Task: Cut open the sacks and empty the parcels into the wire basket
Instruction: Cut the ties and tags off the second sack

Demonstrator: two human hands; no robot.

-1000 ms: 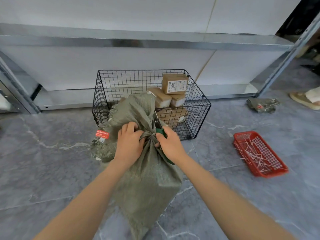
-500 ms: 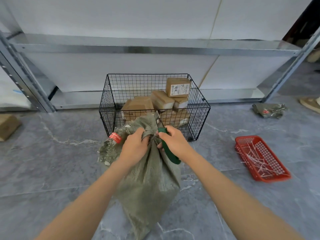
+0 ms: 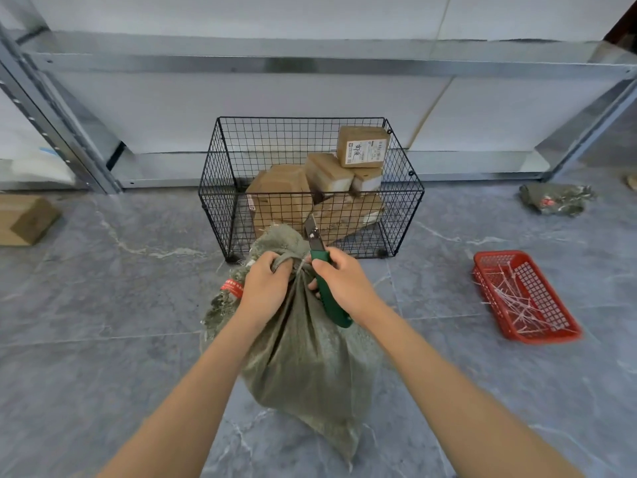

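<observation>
gripping the sack (image 3: pixel 310 367) by its tied neck with my left hand (image 3: pixel 267 288), knife (image 3: pixel 331 305) fisted in my right hand (image 3: pixel 346 281), just before the wire basket (image 3: pixel 218 201). i'd pull it taut and cut away from myself.

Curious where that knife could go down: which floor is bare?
Bare tile lies between the wire basket and the red plastic basket, and between the sack and the cardboard box. Crowded: the wire basket's right side, piled with parcels, and the sack's neck, gripped by the left hand beside the right hand holding the utility knife.
</observation>
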